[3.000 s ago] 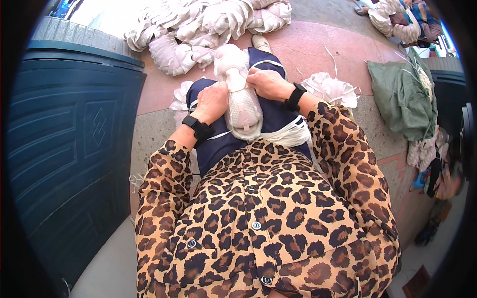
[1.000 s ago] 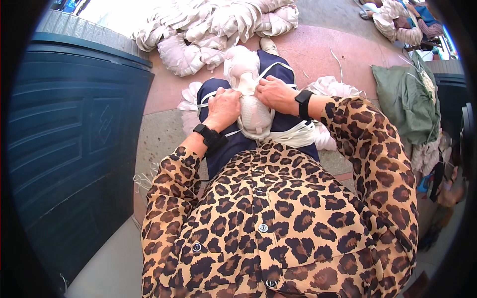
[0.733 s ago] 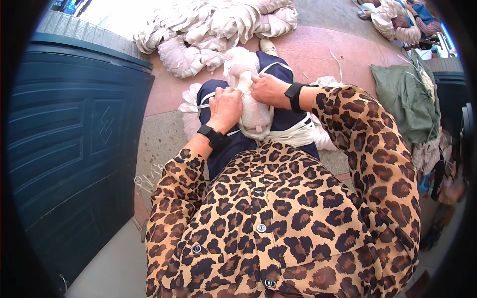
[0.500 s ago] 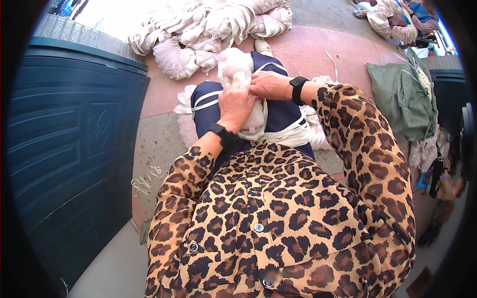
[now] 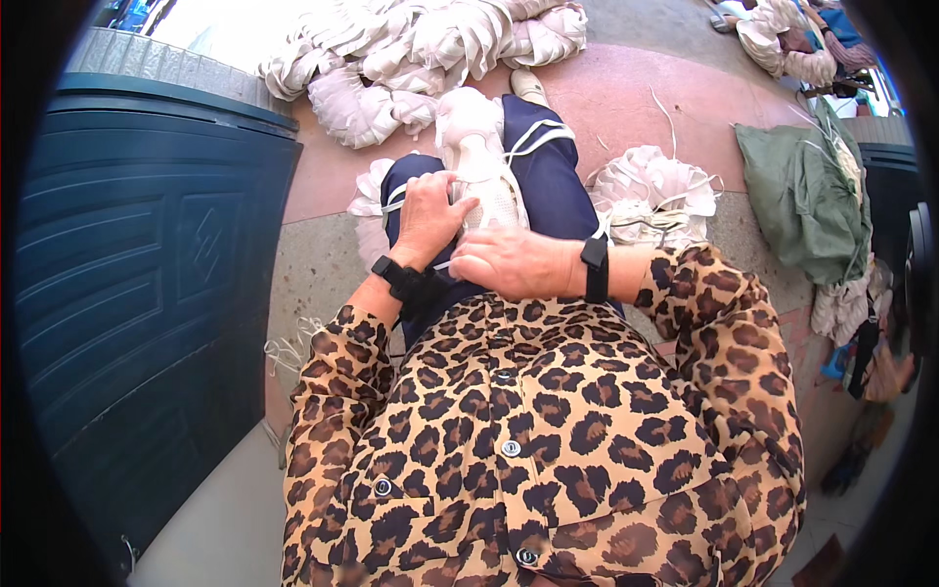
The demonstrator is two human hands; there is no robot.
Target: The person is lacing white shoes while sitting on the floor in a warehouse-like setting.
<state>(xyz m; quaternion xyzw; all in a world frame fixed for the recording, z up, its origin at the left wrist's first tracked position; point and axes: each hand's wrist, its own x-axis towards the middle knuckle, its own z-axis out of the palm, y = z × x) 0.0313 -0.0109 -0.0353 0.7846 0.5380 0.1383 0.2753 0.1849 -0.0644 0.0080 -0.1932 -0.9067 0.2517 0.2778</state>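
Observation:
A pale cream shoe upper (image 5: 486,186) with a mesh part lies lengthwise across my lap, between the thighs of my dark blue trousers. My left hand (image 5: 428,217) holds the upper's left side, thumb on top and fingers curled at the edge. Close in front of my shirt, my right hand (image 5: 514,264) is closed by the upper's near end. A short bit of white lace pokes out at the left of its fingers. More white laces (image 5: 543,135) hang looped over my right thigh. What lies under my right palm is hidden.
Ahead on the floor is a large heap of bundled pale uppers (image 5: 411,59). Another bundle (image 5: 655,191) sits right of my leg. A green cloth sack (image 5: 802,196) stands farther right. Along my left runs a dark blue panelled door (image 5: 156,245). Other people are at far right.
My right hand has drawn back toward my body, away from the upper's middle. My left hand has shifted slightly left, uncovering the upper's laced part. The bundle beside my right leg shows more.

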